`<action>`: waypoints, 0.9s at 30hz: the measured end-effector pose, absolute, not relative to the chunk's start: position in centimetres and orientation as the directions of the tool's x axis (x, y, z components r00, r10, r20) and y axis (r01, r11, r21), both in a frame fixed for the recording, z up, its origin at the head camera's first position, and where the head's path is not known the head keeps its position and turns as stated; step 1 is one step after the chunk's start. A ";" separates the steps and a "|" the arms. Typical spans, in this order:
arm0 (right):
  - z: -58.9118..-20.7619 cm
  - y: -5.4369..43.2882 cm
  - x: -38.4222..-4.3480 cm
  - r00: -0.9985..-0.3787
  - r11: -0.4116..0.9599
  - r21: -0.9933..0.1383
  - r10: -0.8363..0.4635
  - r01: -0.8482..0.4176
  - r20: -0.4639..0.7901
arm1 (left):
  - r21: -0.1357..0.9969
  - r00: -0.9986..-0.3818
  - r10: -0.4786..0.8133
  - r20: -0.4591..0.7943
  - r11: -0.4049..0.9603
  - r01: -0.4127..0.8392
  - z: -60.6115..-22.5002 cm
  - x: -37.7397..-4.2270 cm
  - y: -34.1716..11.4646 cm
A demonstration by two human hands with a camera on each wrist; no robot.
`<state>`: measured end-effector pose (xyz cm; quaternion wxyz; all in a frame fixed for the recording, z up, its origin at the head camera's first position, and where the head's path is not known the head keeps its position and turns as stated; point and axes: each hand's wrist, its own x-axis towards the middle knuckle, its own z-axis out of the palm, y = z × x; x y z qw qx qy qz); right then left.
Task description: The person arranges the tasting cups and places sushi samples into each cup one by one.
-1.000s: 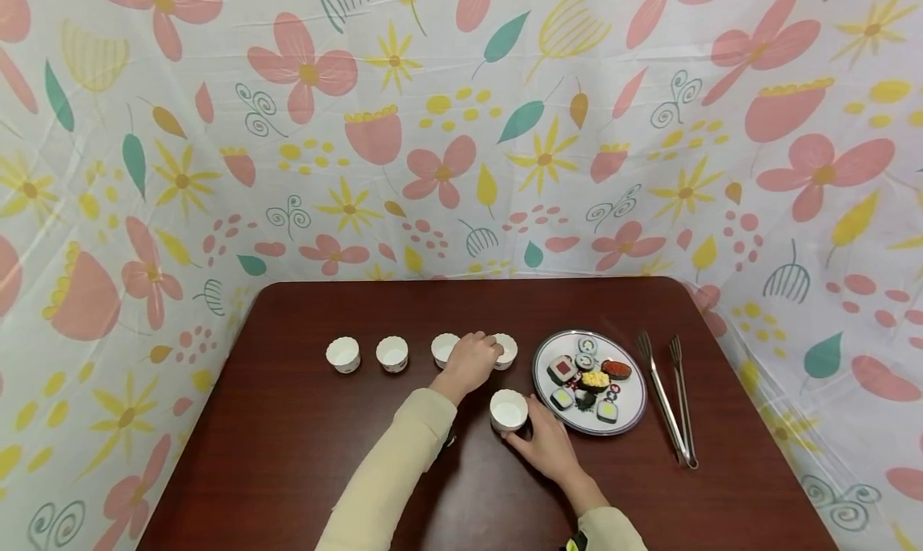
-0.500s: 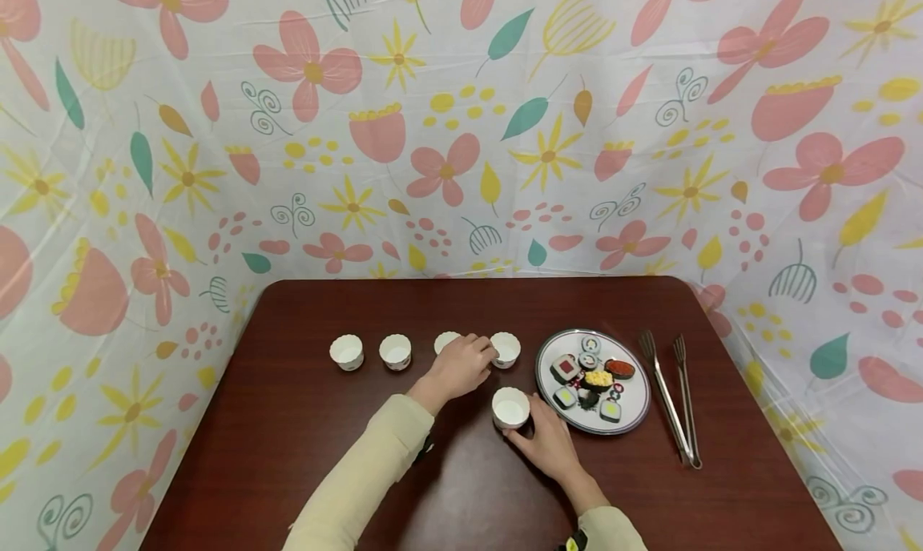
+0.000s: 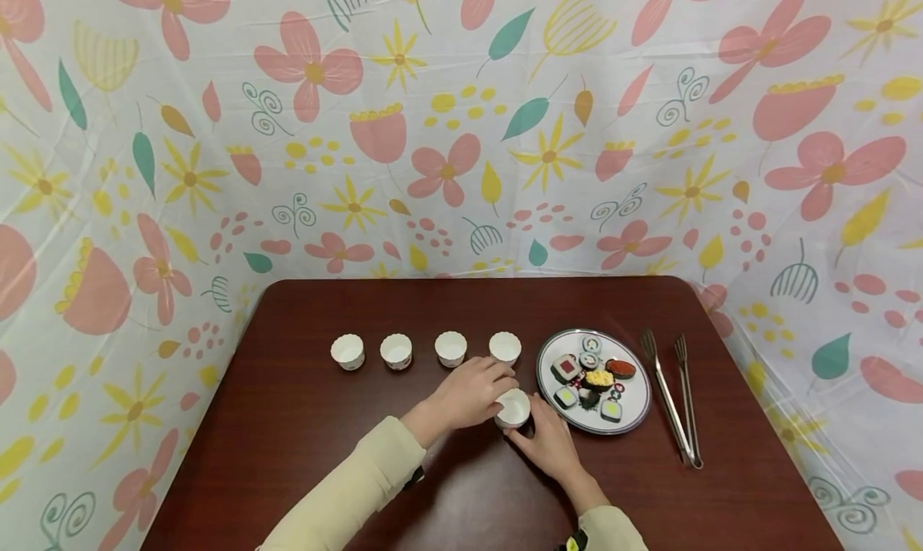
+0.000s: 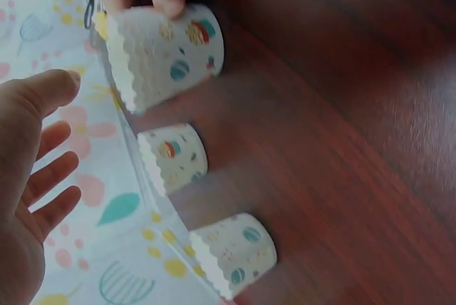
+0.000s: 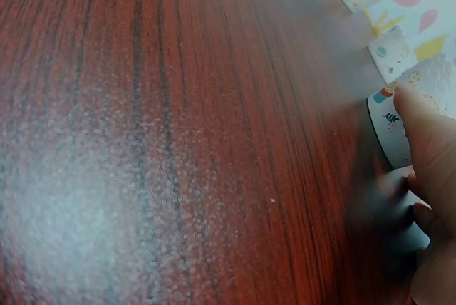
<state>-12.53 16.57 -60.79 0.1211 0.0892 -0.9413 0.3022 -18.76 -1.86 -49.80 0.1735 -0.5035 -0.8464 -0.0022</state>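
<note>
Close before me, just left of the plate (image 3: 627,419), my right hand (image 3: 551,447) has thumb and fingers curled round a white cup (image 3: 513,411), while my left hand (image 3: 469,392) hangs beside it, fingers loose and holding nothing. I judge the cup to be light paper, thin-walled and quick to dent, best pinched softly low on the side, clear of the scalloped rim. Half a second ago my left hand partly hid the farther cups (image 3: 450,357); now it is nearer this one, which has hardly shifted, and every rim in that row shows.
</note>
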 end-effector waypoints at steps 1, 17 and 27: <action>-60.8 16.6 -12.5 -0.955 0.801 -0.548 -0.096 -0.242 0.280 | -0.173 -0.426 0.854 0.297 0.487 0.856 -49.9 -18.5 -1.8; -60.7 16.4 -12.4 -0.952 0.784 -0.566 -0.100 -0.255 0.291 | -0.271 -0.380 0.866 0.326 0.471 0.840 -52.9 -16.5 -1.2; -60.5 16.3 -12.4 -0.950 0.787 -0.561 -0.097 -0.256 0.297 | -0.285 -0.403 0.861 0.310 0.489 0.824 -53.4 -16.2 -1.2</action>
